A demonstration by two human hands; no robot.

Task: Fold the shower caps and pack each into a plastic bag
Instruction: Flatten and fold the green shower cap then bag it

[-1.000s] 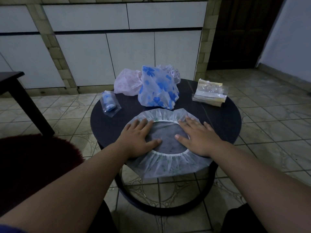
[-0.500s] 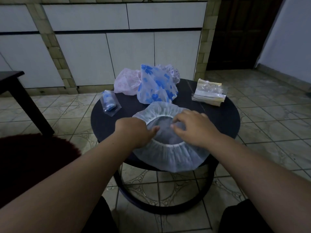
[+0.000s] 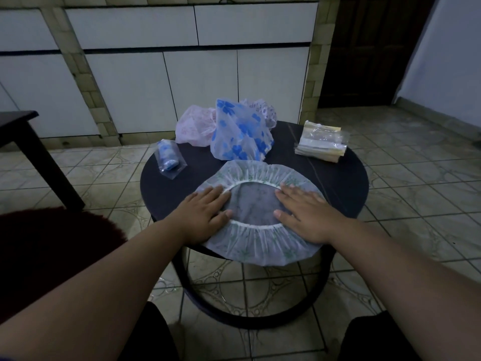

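A white shower cap with a faint green print [image 3: 257, 246] lies spread flat, opening up, on the near half of the round dark table [image 3: 338, 178]; its front edge hangs over the rim. My left hand [image 3: 205, 214] presses flat on the cap's left side. My right hand [image 3: 304, 212] presses flat on its right side. Behind the cap stand a blue-flowered cap [image 3: 239, 131], a pink one [image 3: 194, 128] and a white patterned one [image 3: 260, 110]. A cap packed in a clear bag [image 3: 169, 157] lies at the table's left. A stack of plastic bags [image 3: 321, 140] sits at the back right.
A dark red furry seat [image 3: 52, 251] is at my left. A dark side table [image 3: 28, 144] stands further left. White cabinet doors [image 3: 200, 87] line the back wall, and tiled floor surrounds the table.
Half a second ago both hands were curled, bunching the cap's elastic rim. They have spread the cap wider and now lie flat on its two sides.
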